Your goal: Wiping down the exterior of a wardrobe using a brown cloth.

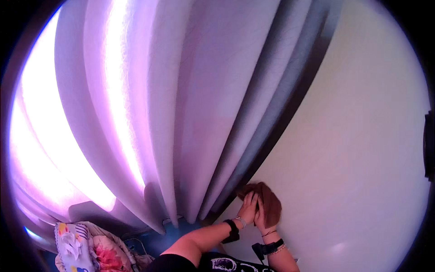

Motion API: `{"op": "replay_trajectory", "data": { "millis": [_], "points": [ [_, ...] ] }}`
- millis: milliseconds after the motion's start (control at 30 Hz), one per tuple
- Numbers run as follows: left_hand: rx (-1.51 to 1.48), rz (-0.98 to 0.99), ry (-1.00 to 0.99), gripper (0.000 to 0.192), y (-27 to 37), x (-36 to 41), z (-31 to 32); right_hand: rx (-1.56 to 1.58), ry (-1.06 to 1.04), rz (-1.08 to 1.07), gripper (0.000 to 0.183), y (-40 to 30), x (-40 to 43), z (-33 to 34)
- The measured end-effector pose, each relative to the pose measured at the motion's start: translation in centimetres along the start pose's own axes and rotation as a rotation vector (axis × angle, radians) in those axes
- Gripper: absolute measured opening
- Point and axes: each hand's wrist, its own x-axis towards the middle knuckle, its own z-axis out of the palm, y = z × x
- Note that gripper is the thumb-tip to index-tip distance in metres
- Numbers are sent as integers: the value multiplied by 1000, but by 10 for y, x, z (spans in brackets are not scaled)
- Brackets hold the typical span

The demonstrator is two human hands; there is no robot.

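Observation:
Low in the view, right of centre, a brown cloth [270, 204] lies under and between both hands, in front of the pale wall. My left hand [249, 207] reaches in from the left, its fingers on the cloth. Close beside it, my right hand [261, 217] has its fingers against the same cloth, which hangs over them on the right. The cloth hides part of the right hand's fingers. Both wrists wear black straps and bracelets.
Long pale curtains [210, 85] with bright light behind them fill the left and middle. A plain pale wall [350, 136] stands at right. Bedding with a floral pattern [108, 253] and a printed pillow or cloth [73, 248] lie at lower left.

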Motion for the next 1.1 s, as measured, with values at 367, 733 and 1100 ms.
{"op": "replay_trajectory", "data": {
  "millis": [367, 733, 1100],
  "points": [
    [-42, 71, 121, 63, 59, -27, 40, 341, 152, -15, 42, 28, -43, -51],
    [140, 455, 199, 54, 208, -67, 78, 278, 420, 136, 43, 84, -138, -187],
    [348, 748, 19, 53, 272, -77, 103, 259, 350, 125, 49, 129, -210, -248]
  ]
}}
